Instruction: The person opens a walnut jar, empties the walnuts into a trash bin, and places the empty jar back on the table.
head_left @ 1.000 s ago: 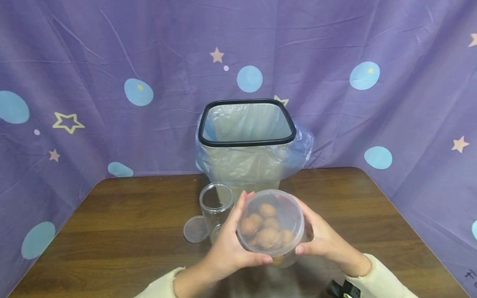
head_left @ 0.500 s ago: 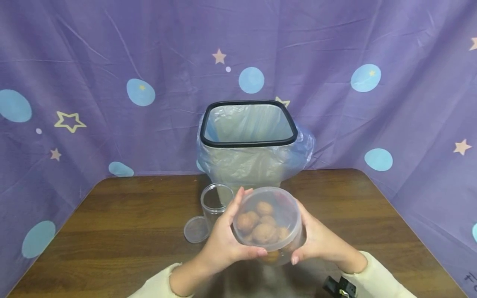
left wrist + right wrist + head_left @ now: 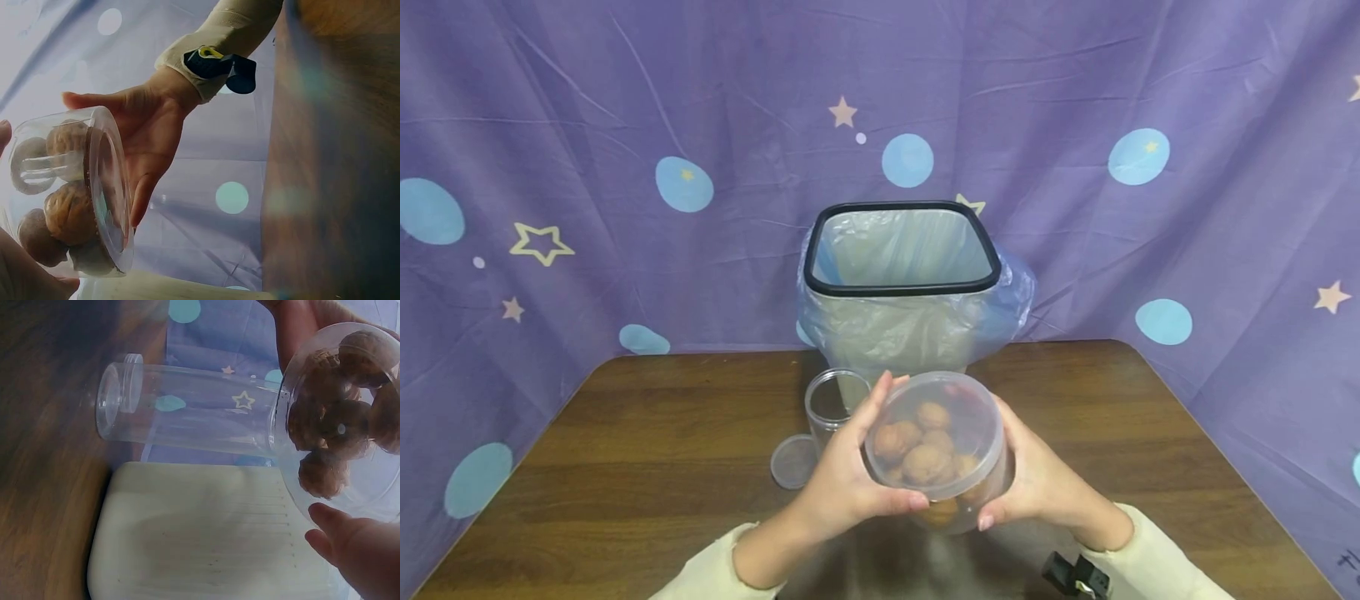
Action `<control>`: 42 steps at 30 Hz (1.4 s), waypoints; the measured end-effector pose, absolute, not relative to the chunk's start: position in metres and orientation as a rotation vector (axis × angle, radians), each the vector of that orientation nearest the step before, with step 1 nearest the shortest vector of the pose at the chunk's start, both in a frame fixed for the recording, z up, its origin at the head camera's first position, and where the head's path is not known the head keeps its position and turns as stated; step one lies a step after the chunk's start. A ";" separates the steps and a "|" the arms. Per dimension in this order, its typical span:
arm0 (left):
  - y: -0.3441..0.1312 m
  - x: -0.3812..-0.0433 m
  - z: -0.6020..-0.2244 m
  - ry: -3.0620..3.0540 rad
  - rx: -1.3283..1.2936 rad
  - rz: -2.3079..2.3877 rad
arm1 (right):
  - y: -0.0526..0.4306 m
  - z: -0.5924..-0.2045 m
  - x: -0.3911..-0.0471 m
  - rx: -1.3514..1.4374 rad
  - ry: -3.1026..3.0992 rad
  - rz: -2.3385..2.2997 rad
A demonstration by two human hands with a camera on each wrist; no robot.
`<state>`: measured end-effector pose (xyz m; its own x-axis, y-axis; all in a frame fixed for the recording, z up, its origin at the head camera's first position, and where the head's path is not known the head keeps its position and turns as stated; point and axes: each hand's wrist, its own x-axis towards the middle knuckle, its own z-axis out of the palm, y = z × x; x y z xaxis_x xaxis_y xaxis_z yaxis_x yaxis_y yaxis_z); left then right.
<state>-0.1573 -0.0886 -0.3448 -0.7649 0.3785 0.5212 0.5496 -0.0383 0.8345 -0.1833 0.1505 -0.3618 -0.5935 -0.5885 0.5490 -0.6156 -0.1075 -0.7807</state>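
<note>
A brown wood-grain table [image 3: 662, 433] stands before a purple curtain [image 3: 760, 125] printed with stars and blue spots, with a bag-lined bin [image 3: 902, 290] at the back. The tub [image 3: 958, 521] is squat, clear and round, with a frosted lid [image 3: 973, 433] and walnuts [image 3: 928, 462] inside. Left hand [image 3: 842, 479] and right hand [image 3: 1037, 479] curl round it above the table, lid facing up toward the head camera, lid-to-base axis tilted.

No legible txt; lettering [image 3: 1349, 560] on curtain [image 3: 1045, 92] cut off, head-view R edge.
</note>
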 end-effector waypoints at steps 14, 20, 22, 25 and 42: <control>-0.090 -0.156 -0.340 -2.089 -0.995 -1.988 | 0.145 -0.361 -0.181 1.414 -2.027 1.911; -0.087 -0.157 -0.344 -2.059 -0.984 -2.081 | 0.147 -0.362 -0.180 1.295 -2.141 1.803; -0.085 -0.157 -0.346 -2.053 -0.979 -2.092 | 0.149 -0.362 -0.179 1.243 -2.190 1.742; -0.083 -0.157 -0.350 -2.050 -0.971 -2.093 | 0.151 -0.361 -0.179 1.214 -2.227 1.655; -0.078 -0.150 -0.356 -1.953 -0.953 -2.149 | 0.146 -0.355 -0.167 1.134 -2.248 1.470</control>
